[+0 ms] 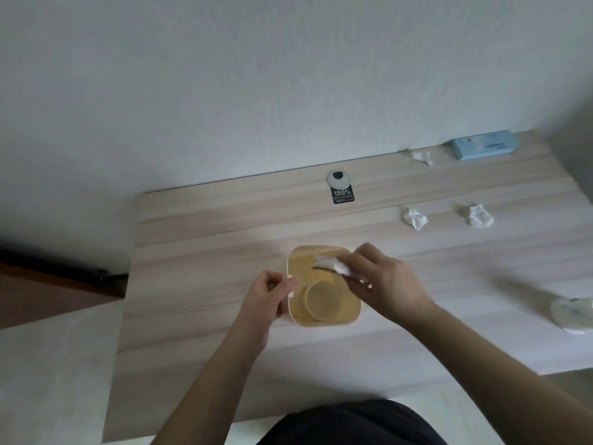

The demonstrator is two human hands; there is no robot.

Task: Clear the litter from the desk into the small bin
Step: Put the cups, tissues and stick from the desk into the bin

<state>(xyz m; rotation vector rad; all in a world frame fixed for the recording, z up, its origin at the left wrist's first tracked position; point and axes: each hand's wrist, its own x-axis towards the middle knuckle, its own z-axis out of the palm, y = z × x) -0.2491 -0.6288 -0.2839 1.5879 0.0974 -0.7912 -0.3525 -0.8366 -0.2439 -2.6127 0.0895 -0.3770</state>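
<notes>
Crumpled tissue [332, 265] is what I have pinched in my right hand [390, 284], held just over the open mouth of the small yellow bin [348, 317], with a dark strip showing under the white wad. From the head camera I see the bin standing on the pale wood worktop [199, 258], near its middle, square with rounded corners and a round floor visible inside. My left hand [266, 297] sits against the bin's left wall, fingers curled in loosely, thumb and forefinger close together; I cannot tell whether they grip the rim or only rest beside it. Further back on the right lie three more tissue wads: one [414, 217] and another [478, 215] side by side but apart, and a third [423, 156] near the wall. A light blue tissue pack [484, 145] lies at the far right corner. A round metal cable grommet [338, 178] sits at the back edge, touching a black sticker [343, 195] marked 100%. At the right edge a white round object [572, 314] is partly cut off
</notes>
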